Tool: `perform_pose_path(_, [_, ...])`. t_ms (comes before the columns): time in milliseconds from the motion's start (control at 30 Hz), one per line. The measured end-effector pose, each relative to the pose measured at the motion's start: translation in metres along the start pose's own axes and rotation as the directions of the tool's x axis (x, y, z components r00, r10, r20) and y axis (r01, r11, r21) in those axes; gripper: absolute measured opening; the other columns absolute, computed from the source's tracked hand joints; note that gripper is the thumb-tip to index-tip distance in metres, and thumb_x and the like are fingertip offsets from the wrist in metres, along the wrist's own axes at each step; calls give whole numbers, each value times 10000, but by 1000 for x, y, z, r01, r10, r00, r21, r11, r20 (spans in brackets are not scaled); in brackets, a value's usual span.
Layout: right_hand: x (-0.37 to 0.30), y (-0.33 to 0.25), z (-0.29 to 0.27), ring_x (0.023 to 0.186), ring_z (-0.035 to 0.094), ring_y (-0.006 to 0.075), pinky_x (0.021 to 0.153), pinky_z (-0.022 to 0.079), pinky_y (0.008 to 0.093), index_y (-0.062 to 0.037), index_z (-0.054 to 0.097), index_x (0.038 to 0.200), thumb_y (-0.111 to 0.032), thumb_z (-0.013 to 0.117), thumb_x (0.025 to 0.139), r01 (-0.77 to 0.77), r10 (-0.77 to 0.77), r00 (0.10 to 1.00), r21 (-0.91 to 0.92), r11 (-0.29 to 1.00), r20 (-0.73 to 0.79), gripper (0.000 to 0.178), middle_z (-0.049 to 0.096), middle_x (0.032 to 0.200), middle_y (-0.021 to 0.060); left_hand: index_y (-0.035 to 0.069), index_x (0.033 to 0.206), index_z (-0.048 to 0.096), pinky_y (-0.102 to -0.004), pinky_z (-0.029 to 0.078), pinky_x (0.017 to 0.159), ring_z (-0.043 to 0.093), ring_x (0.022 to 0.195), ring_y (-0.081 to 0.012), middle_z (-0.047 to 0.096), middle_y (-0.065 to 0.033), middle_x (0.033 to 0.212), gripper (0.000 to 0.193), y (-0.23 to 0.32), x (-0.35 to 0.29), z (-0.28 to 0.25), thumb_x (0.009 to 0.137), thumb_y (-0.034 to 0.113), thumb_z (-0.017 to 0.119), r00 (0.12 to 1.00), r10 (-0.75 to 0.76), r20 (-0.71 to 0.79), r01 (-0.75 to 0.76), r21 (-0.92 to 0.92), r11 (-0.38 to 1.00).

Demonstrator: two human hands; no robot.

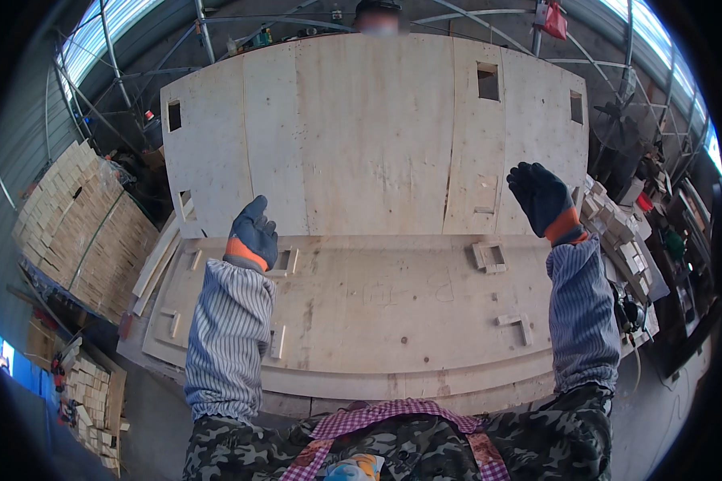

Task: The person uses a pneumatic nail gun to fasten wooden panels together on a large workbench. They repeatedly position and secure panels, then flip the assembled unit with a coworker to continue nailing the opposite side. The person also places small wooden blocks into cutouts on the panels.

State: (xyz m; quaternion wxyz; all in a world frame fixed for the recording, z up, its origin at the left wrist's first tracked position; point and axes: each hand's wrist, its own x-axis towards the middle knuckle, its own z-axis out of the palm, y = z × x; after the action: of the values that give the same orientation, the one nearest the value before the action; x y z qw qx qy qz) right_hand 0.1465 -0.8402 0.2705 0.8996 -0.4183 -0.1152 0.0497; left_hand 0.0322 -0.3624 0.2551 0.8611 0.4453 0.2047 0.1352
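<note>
A large pale plywood panel [361, 136] stands raised and tilted at the far side, with rectangular cutouts near its sides. Below it lies a flat plywood board [361, 321] carrying small wooden blocks, among them an L-shaped pair [515, 327] and a small square wooden frame [490, 257]. My left hand [253, 232], in a dark blue glove with an orange cuff, is over the panel's lower left edge, fingers apart and nothing in it. My right hand [544, 202], gloved alike, is open with fingers stretched out before the panel's right part. Whether either glove touches the panel, I cannot tell.
Beyond the panel, a person [379, 18] is partly hidden. A strapped stack of wood pieces [88, 228] stands at the left, more blocks [92, 401] at lower left. Wood offcuts [618, 228] and a dark power tool [630, 309] are at the right. Metal tubing crosses behind.
</note>
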Motion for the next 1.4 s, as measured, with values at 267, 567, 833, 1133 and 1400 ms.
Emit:
perform_pose_path(267, [-2,-19,20,979,514,250,879,432,377,-131,501,1142,-305,634,777,-92,44,974,-206,974,-224,425,504,1115,114,19,1372,87,-384,50,1075,86,1335,-260,78,-135,1446,966,32,5,16,687,346,685,987,103,120,-102,-20,995])
perform_pose_path(567, [42,-84,54,1012,484,297,907,408,384,-11,226,1320,-572,710,585,-20,-67,955,-287,958,-288,1043,407,1183,211,21,1367,-55,-479,95,1052,1,1340,-269,-31,-142,1445,1190,102,2,96,614,576,680,972,175,154,-155,-134,979])
perform_pose_path(833, [-67,-80,44,937,547,302,871,450,434,-44,448,1163,-518,592,741,103,-140,984,-295,950,-108,651,523,1104,203,65,1319,250,-517,211,991,319,1208,-323,286,-186,1340,860,96,-83,64,691,530,611,946,202,254,-136,-256,957])
perform_pose_path(1133, [-308,15,-35,937,572,247,745,485,398,-117,554,1079,-458,554,781,-277,393,822,312,909,-412,453,597,1044,59,47,1191,441,-429,427,879,507,1055,-331,495,-104,1197,476,-55,-218,-109,781,259,557,948,-164,-273,81,-292,953])
perform_pose_path(1400, [-408,174,-116,981,542,270,860,419,462,-117,585,1040,-344,670,721,8,646,415,712,702,-641,401,597,1067,50,132,1165,503,-529,361,899,469,1081,-318,524,-77,1186,488,-222,-240,-255,760,387,599,750,-523,-403,361,-414,836])
